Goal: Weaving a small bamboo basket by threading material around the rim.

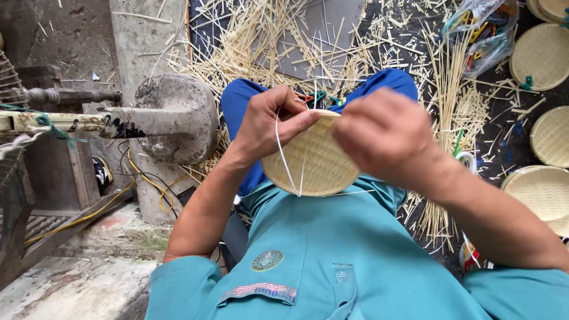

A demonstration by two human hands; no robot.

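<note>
Left hand (269, 121): raised in front of the torso, forearm bare and rising from the lower left, elbow bent. Fingers curled inward, thumb pressed forward against the fingertips in a pinch. Right hand (385, 136): level with the left and near it, back of the hand turned to the camera (fingertips hidden from view), knuckles bent, wrist flexed. Right forearm bare, running down to the lower right. Both upper arms in short teal sleeves.
</note>
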